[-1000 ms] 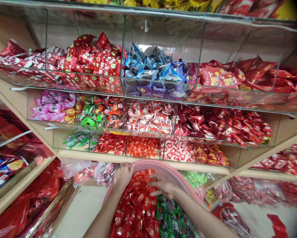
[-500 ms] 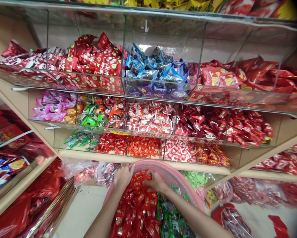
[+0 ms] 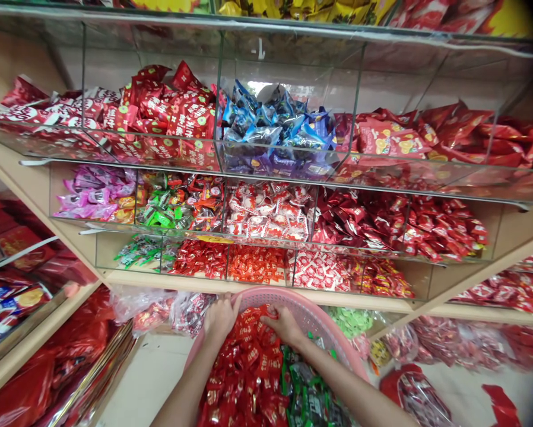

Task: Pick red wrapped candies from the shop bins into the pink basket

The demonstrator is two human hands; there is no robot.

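Observation:
A pink plastic basket [image 3: 313,308] is held up just below the lowest shelf of sweets. It is heaped with small red-wrapped sweets [image 3: 244,367] on the left and green-wrapped sweets [image 3: 308,394] on the right. My left hand [image 3: 219,317] grips the basket's far left rim, fingers curled over it. My right hand [image 3: 284,325] is closed on a clutch of the red sweets at the top of the heap, near the far rim.
Clear acrylic bins [image 3: 222,148] in three tiers hold red, blue, purple, green and white wrapped sweets. A wooden shelf edge [image 3: 257,289] runs right above the basket. Bags of sweets [image 3: 159,308] lie below it. More shelving [image 3: 21,332] stands on the left.
My right hand slid from the middle of the red heap up toward the far rim and closed on sweets there. The left hand and basket stayed put.

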